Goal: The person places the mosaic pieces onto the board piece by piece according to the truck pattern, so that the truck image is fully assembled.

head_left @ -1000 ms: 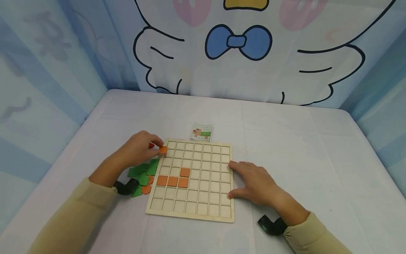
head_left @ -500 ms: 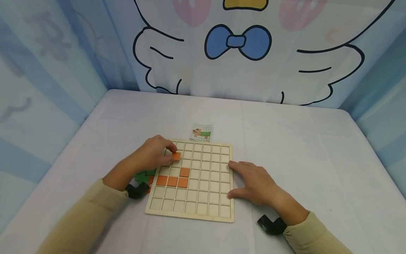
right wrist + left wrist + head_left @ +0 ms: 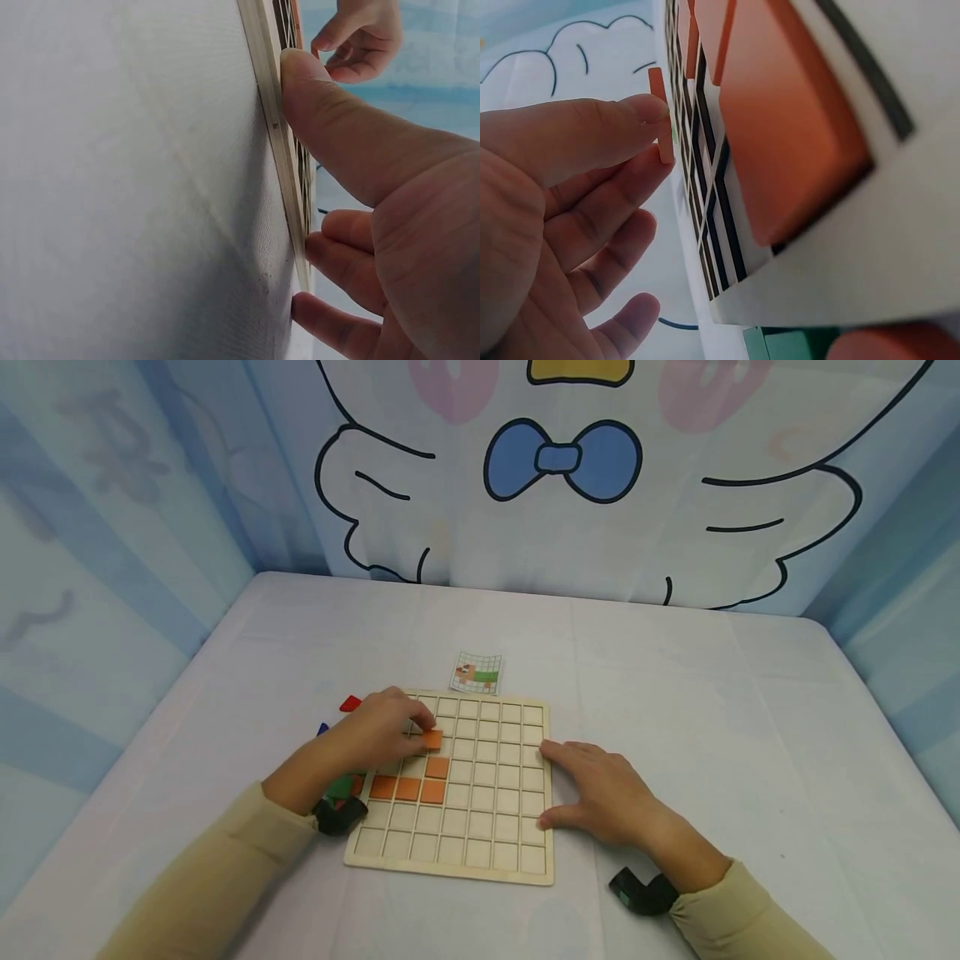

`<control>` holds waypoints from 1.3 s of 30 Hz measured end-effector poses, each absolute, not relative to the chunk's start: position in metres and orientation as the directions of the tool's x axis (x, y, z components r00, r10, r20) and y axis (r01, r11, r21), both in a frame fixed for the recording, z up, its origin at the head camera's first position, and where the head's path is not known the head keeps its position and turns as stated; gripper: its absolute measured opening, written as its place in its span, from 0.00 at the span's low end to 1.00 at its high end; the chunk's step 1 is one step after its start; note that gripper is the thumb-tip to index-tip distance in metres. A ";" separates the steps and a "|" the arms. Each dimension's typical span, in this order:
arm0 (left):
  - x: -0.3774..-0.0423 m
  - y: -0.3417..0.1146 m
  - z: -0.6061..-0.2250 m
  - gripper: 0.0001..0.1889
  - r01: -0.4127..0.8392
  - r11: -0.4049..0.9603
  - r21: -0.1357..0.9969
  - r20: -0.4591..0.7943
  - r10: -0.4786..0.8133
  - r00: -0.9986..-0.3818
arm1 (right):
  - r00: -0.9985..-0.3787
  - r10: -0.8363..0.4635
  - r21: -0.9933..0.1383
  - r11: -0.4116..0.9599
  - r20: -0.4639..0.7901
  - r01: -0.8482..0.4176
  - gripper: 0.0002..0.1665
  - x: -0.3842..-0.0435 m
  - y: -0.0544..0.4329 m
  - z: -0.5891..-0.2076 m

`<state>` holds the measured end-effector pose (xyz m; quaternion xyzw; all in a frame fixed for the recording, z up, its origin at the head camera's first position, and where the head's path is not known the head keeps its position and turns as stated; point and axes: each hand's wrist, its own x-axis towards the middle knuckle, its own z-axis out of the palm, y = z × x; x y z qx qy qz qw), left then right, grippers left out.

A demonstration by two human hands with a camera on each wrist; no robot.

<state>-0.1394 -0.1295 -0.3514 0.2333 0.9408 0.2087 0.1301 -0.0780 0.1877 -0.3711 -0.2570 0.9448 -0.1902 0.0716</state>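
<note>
My left hand (image 3: 375, 733) pinches a small orange square tile (image 3: 433, 740) between thumb and fingertips, over the upper left part of a wooden grid board (image 3: 498, 856). In the left wrist view the tile (image 3: 657, 81) is seen edge-on, close to the board's face; whether it touches cannot be told. Directly nearer than it lies an orange square (image 3: 437, 767) in its cell, with a row of three orange squares (image 3: 407, 789) below. My right hand (image 3: 603, 793) rests at the board's right edge, thumb and fingers spread and touching it.
A small picture card (image 3: 477, 673) with a gridded pattern lies behind the board. Left of the board, partly hidden by my left arm, are green pieces (image 3: 340, 787), a red piece (image 3: 349, 703) and a blue piece (image 3: 322, 728). Printed curtains surround the white table (image 3: 712, 718).
Carrying the orange tile, my left hand has moved right from the board's left edge to above the third column. My right hand and the board have stayed still.
</note>
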 end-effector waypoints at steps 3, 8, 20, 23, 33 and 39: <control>-0.139 -0.129 -0.353 0.10 0.391 0.805 0.447 -0.149 0.497 -0.855 | -0.858 -0.512 -0.397 0.796 -0.037 -0.458 0.52 -0.078 0.188 -0.371; -0.138 -0.128 -0.354 0.10 0.379 0.813 0.443 -0.165 0.489 -0.856 | -0.856 -0.515 -0.402 0.791 -0.033 -0.461 0.51 -0.078 0.187 -0.370; -0.138 -0.127 -0.352 0.10 0.378 0.833 0.403 -0.175 0.476 -0.862 | -0.857 -0.514 -0.395 0.795 -0.038 -0.460 0.52 -0.078 0.188 -0.371; -0.138 -0.128 -0.352 0.11 0.384 0.837 0.390 -0.178 0.478 -0.860 | -0.858 -0.513 -0.390 0.798 -0.038 -0.460 0.52 -0.078 0.188 -0.371; -0.138 -0.127 -0.352 0.10 0.418 0.822 0.387 -0.166 0.508 -0.845 | -0.860 -0.508 -0.392 0.801 -0.045 -0.453 0.52 -0.078 0.187 -0.369; -0.138 -0.125 -0.352 0.10 0.431 0.813 0.391 -0.166 0.523 -0.836 | -0.861 -0.507 -0.397 0.800 -0.046 -0.450 0.52 -0.077 0.188 -0.370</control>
